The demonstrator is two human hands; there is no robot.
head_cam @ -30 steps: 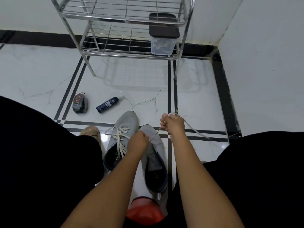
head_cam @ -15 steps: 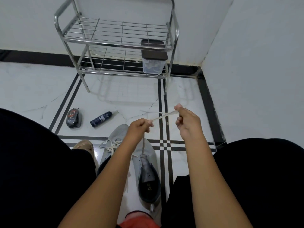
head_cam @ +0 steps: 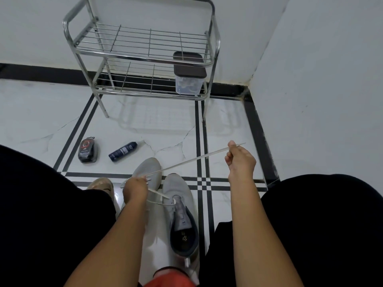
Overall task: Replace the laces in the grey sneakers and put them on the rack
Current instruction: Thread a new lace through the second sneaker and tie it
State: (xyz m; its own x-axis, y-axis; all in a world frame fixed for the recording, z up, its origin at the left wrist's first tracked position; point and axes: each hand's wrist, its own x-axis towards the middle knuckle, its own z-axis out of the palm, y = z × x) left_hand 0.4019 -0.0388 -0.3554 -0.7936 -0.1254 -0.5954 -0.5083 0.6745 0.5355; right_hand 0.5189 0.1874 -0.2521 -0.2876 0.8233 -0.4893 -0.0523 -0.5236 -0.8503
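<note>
Both hands, left hand (head_cam: 134, 188) and right hand (head_cam: 240, 160), are pinching a taut lace (head_cam: 186, 161) threading the nearer grey sneaker (head_cam: 180, 208); the rack (head_cam: 143, 56) is awaiting both shoes.

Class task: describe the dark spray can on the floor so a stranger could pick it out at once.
Start at the steel shoe rack by the wall, then look down to the white floor tile before it. The spray can lies on its side left of the grey sneakers; it is slim and tube-shaped, unlike the squat black oval container beside it.
</note>
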